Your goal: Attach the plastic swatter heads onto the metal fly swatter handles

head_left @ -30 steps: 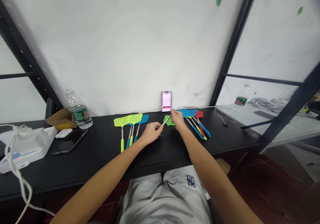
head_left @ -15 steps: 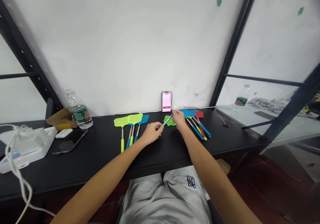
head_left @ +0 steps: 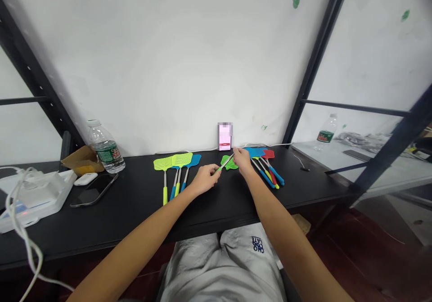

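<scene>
Black tabletop (head_left: 236, 207) runs along a white wall (head_left: 168, 59), and in the downward head view, 2 groups of plastic fly swatters lie on it, one on each side of the hands: lime-yellow and blue swatters (head_left: 173, 161) to the left, blue and red swatters (head_left: 258, 152) to the right. A pink-lit phone (head_left: 224, 136) stands against the wall. The left hand (head_left: 204, 179) is closed in a pinch on a thin steel rod (head_left: 225, 163) with a green end, which slants across the gap between the hands. The right hand (head_left: 242, 161) curls at the rod's far end, though whether it grips there cannot be told. A green plastic swatter head (head_left: 231, 164) lies just under that end, touching-close to the right hand's fingertips. Holding the rod from both ends looks like the steadiest way to control it.
</scene>
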Available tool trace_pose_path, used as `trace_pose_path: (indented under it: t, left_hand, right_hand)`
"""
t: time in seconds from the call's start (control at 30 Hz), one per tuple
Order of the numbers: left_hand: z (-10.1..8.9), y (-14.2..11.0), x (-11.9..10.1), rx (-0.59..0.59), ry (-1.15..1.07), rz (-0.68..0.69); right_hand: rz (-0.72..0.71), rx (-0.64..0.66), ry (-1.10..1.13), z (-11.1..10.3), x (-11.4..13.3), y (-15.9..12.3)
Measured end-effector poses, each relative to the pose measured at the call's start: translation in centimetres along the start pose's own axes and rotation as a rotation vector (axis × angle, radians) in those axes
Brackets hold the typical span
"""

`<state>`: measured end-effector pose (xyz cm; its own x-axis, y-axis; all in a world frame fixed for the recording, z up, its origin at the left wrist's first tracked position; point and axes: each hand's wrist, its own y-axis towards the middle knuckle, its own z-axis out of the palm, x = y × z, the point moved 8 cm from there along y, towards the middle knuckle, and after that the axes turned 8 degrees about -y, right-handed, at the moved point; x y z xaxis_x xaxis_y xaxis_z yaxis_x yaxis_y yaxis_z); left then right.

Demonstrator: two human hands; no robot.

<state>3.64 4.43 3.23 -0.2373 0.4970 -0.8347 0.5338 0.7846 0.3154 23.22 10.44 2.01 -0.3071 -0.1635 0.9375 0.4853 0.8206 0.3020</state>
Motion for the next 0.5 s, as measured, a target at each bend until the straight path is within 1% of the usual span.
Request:
trace_pose_path:
  t: [0.3, 0.5]
  left_hand:
    - [0.09, -0.04, -0.17, 0.0, -0.01, 0.001]
    - [0.18, -0.02, -0.03, 0.007, -0.008, 0.006]
  right_hand:
    - [-0.011, -0.014, 0.01, -0.22, 0.14, -0.06]
    - [-0.014, 0.001, 0.011, -0.15, 0.18, 0.0]
